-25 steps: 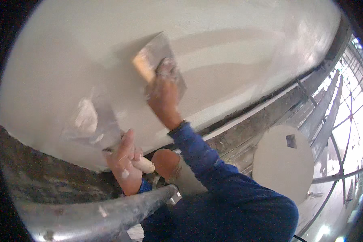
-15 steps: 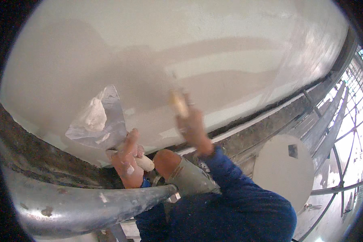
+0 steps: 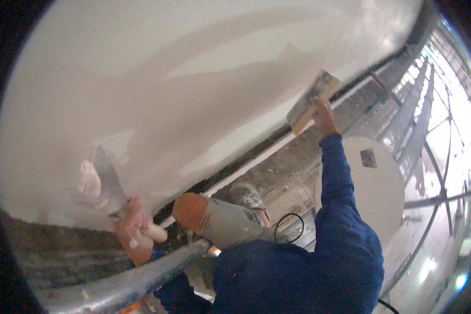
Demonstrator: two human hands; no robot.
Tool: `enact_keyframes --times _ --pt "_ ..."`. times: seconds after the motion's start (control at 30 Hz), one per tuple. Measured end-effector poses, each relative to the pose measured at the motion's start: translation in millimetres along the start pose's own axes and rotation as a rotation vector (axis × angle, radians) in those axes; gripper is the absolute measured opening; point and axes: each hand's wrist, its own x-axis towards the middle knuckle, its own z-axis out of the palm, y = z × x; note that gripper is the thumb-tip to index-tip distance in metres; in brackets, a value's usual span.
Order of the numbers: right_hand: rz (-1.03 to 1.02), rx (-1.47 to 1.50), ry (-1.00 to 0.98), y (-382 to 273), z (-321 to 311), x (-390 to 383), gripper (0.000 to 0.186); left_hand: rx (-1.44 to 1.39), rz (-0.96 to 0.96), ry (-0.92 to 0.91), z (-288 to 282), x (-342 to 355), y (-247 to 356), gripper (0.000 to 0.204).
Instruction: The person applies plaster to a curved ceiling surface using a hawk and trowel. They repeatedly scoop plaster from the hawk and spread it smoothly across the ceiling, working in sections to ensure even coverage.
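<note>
My left hand (image 3: 133,227) is closed round the pale handle of a pointed trowel (image 3: 110,178). On its metal blade sits a lump of whitish plaster (image 3: 90,178), held close to the lower left of the wall (image 3: 204,94). Farther right, my right hand (image 3: 324,116) grips a wide, flat plastering trowel (image 3: 309,102) with a yellowish edge strip. Its blade is at the wall's lower edge; whether it touches the surface I cannot tell. Darker, damp-looking bands of plaster curve across the wall.
A thick metal pipe (image 3: 131,282) crosses at lower left, close to my left forearm. By my right arm stands a rounded pale board (image 3: 371,204) with a square hole. Planks and scaffold bars (image 3: 442,199) rise at right. A black cable (image 3: 302,226) loops below.
My right hand has swept right with the flat trowel to the wall's lower edge. The left hand and loaded trowel appear lower and farther left; the view has also shifted.
</note>
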Motion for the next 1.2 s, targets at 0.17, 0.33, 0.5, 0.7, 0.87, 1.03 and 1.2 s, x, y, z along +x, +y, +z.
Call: enact_keyframes --times 0.17,0.33,0.5,0.7,0.87,1.03,1.2 --pt "-0.471 -0.554 -0.001 -56 29 56 0.025 0.024 -0.006 0.007 -5 -6 -2 0.027" --pt "-0.605 -0.5 0.059 -93 8 134 0.026 0.014 0.006 -0.005 -9 5 -2 0.031" --pt "-0.592 -0.512 -0.016 -108 37 144 0.027 0.049 0.029 -0.004 -19 4 -1 0.035" --pt "-0.708 -0.664 0.093 -85 59 137 0.024 -0.004 0.012 -0.117 -8 12 -3 0.04" --pt "-0.578 -0.758 0.08 -49 117 84 0.04 -0.01 0.003 -0.19 -49 18 -49 0.033" --pt "-0.698 -0.922 0.028 -9 214 -14 0.058 0.454 0.278 -0.168 -16 10 -6 0.032" --pt "-0.902 -0.929 0.076 78 337 -116 0.071 -0.172 -0.004 0.121 -8 3 15 0.03"
